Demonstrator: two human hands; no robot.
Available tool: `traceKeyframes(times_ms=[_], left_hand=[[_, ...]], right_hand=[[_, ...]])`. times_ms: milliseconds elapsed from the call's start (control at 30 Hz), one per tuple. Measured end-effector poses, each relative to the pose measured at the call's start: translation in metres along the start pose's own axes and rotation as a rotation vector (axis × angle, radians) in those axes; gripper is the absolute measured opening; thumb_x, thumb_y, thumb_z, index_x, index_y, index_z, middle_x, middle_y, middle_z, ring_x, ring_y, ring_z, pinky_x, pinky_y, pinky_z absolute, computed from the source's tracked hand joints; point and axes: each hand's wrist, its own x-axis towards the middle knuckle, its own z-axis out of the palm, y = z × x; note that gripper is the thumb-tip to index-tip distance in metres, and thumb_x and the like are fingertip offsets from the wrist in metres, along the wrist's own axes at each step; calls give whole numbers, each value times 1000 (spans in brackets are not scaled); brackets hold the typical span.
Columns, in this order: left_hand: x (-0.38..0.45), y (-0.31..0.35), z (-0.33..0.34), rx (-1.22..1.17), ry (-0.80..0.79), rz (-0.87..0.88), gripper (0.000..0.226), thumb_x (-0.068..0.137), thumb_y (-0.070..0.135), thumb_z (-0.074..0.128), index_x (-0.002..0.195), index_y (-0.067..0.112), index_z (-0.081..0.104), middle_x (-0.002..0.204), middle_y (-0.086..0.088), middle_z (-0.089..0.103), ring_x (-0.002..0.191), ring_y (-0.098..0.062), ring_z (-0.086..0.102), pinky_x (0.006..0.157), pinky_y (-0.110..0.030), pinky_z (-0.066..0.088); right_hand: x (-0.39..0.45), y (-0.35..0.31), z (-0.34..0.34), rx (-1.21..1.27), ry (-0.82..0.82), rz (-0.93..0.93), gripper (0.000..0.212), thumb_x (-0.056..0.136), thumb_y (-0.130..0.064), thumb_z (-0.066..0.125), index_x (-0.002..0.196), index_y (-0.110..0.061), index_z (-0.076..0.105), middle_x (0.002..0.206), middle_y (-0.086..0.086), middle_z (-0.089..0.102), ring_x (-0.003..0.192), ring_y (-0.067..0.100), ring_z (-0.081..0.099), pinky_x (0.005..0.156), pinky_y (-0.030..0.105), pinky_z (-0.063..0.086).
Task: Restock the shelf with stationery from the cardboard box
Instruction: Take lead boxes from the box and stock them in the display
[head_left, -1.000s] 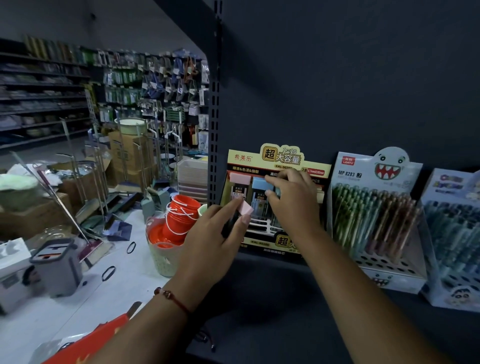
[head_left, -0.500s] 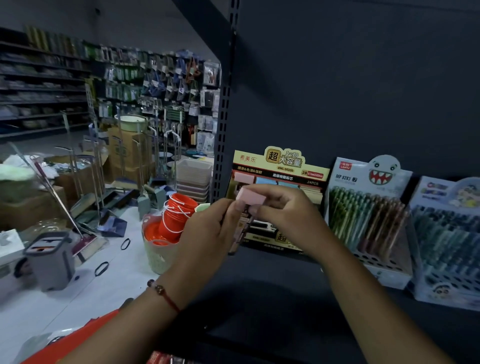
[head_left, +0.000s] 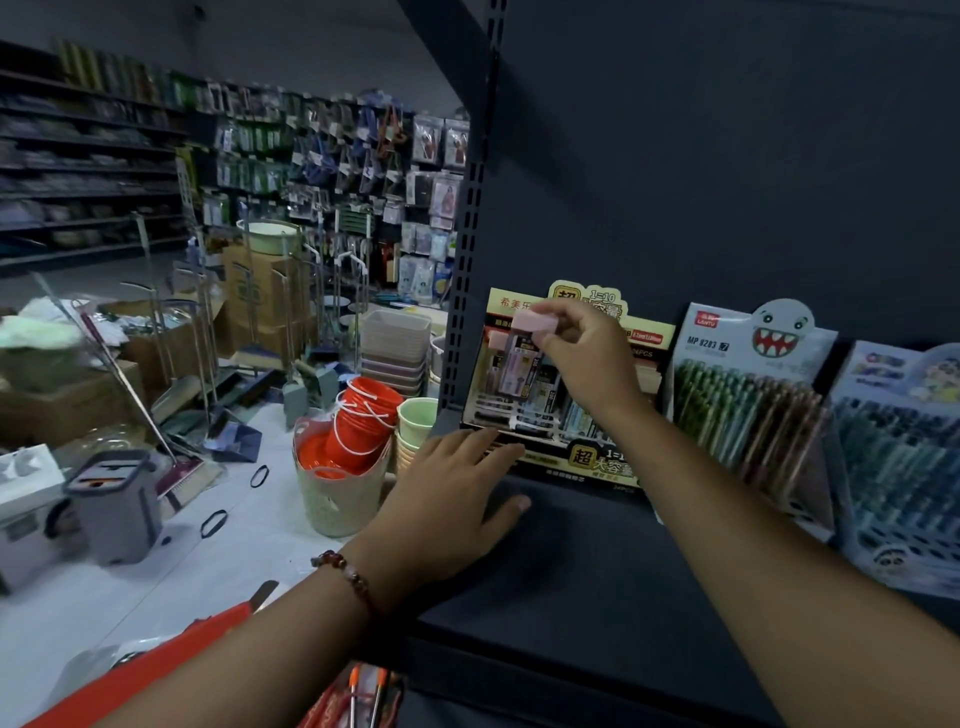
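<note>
While the shelf is being stocked: a small pink-capped case (head_left: 535, 323) is pinched at its cap by the right hand (head_left: 582, 353).
Right fingers (head_left: 550, 338): curled narrow around the pink cap, with the case's body hanging below them.
Case position: held over the upper left part of the yellow display box (head_left: 566, 384), just in front of its header card.
Left hand (head_left: 452, 499): laid flat on the dark shelf (head_left: 571, 571), with nothing held.
Left fingers (head_left: 493, 447): kept straight and spread wide, their tips touching the box's lower front edge.
Below the right fingers: rows of similar cases are seen inside the box.
Right of the right fingers: a pen display with a toothy ghost face (head_left: 753, 395) is stood just beside the box.
Left wrist: a beaded bracelet (head_left: 345, 571) is worn.
Left of the left fingers: red buckets (head_left: 358, 421) are stacked in a pale basket on the floor.
</note>
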Motion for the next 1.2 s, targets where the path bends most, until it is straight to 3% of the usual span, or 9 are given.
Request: traceKeyframes(times_ms=[167, 367, 500, 700, 867, 1000, 1100, 1200], left_hand=[[1, 0, 1, -5, 9, 14, 58, 97, 61, 34, 148, 33, 33, 152, 7, 37, 139, -15, 30, 115, -35, 21], [3, -1, 1, -18, -5, 4, 56, 97, 60, 34, 147, 34, 33, 151, 7, 38, 138, -15, 31, 114, -35, 23], [4, -2, 3, -25, -10, -3, 56, 97, 60, 34, 147, 34, 34, 150, 7, 39, 137, -14, 33, 113, -35, 25], [6, -3, 5, -33, -33, -15, 57, 96, 61, 33, 147, 34, 34, 150, 6, 39, 138, -16, 33, 115, -38, 27], [6, -4, 6, -18, -28, -9, 57, 96, 62, 33, 145, 33, 37, 145, 6, 43, 133, -17, 38, 111, -37, 32], [6, -2, 5, -16, -25, -1, 56, 97, 60, 34, 145, 31, 39, 145, 5, 44, 131, -17, 40, 109, -37, 34], [5, -2, 4, -27, -20, 13, 55, 97, 58, 35, 143, 30, 43, 143, 4, 46, 130, -17, 41, 108, -37, 34], [1, -1, 0, -58, 13, 81, 53, 95, 57, 34, 136, 29, 52, 135, 5, 54, 124, -18, 48, 103, -39, 41]], right_hand=[[7, 5, 16, -28, -39, -2, 27, 92, -7, 63, 114, -22, 68, 91, -15, 64, 78, -3, 59, 62, 8, 45], [15, 1, 22, -105, -103, -13, 31, 90, -6, 64, 116, -21, 68, 91, -16, 61, 75, -6, 55, 59, 3, 38], [14, 2, 27, -229, -189, -43, 29, 88, -5, 64, 114, -20, 68, 103, -6, 64, 84, 2, 57, 65, 13, 42], [10, 14, 25, -624, -103, -240, 24, 90, -15, 65, 114, -17, 68, 107, -5, 58, 106, 15, 46, 90, 26, 36], [6, 22, 25, -787, -173, -269, 46, 90, -11, 62, 135, -18, 57, 114, -1, 59, 109, 22, 46, 96, 34, 36], [1, 19, 24, -874, -220, -270, 56, 92, -10, 56, 146, -17, 43, 132, 0, 55, 123, 22, 43, 106, 36, 33], [-11, 13, 16, -798, -286, -179, 69, 92, -12, 56, 154, -20, 27, 149, 0, 45, 141, 23, 29, 114, 39, 27], [-33, 9, -3, -795, -371, -129, 73, 95, -20, 54, 157, -27, 15, 162, -3, 23, 151, 22, 7, 120, 43, 15]])
